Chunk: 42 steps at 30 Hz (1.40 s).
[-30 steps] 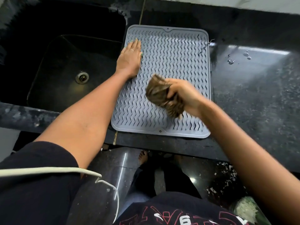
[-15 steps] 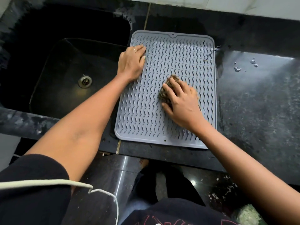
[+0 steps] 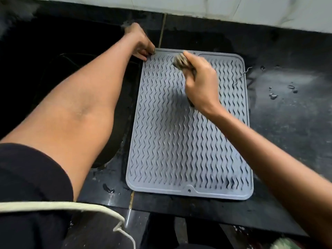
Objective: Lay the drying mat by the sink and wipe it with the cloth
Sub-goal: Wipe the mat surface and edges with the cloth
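Note:
A grey drying mat [image 3: 179, 141] with wavy ridges lies flat on the black counter, just right of the dark sink [image 3: 53, 69]. My right hand [image 3: 201, 83] is closed around a brownish cloth [image 3: 180, 61] and presses it on the mat's far part, near the far edge. The cloth is mostly hidden under my fingers and blurred. My left hand [image 3: 142, 42] pinches the mat's far left corner, fingers curled on its rim.
The black counter [image 3: 287, 123] stretches right of the mat, with water drops [image 3: 273, 96] and a thin thread [image 3: 242, 76] at the mat's right edge. A white tiled wall [image 3: 233, 9] runs behind. The counter's front edge lies just below the mat.
My right hand has slid the cloth from the mat's middle toward its far edge. My left hand has moved from the left side up to the far left corner. The camera has come closer.

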{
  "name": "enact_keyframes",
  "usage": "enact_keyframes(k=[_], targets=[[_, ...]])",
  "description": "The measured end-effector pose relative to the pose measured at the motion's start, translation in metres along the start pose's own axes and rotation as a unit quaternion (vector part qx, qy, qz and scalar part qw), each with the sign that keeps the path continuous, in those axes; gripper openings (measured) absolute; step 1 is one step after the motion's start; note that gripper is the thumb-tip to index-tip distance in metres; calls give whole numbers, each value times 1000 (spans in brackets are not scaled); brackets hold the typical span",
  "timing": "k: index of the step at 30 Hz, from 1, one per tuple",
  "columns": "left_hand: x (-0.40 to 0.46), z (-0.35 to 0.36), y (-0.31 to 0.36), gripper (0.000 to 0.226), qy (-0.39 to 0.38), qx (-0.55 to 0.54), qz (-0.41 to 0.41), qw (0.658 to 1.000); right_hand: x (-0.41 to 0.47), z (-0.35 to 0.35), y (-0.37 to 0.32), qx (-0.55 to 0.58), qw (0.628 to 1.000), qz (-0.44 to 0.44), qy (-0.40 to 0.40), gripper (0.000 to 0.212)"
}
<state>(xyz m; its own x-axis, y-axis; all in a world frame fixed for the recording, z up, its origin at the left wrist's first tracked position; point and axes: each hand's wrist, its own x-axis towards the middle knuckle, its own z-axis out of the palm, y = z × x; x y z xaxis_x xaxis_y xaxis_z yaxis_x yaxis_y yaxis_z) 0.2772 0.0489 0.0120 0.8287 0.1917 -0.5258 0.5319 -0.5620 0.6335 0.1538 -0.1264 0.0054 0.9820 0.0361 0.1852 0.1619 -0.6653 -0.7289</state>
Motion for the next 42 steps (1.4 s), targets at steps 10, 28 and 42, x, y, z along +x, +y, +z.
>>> enact_keyframes(k=[10,28,42], targets=[[27,-3,-1,41,47,-264,-102,958,61,90,7,-281,941,-146,-121,45],[23,0,2,18,41,-53,-7,998,68,96,-4,-265,949,-103,-138,40],[18,5,0,26,148,63,23,987,-101,54,-30,-188,932,-223,-213,32]])
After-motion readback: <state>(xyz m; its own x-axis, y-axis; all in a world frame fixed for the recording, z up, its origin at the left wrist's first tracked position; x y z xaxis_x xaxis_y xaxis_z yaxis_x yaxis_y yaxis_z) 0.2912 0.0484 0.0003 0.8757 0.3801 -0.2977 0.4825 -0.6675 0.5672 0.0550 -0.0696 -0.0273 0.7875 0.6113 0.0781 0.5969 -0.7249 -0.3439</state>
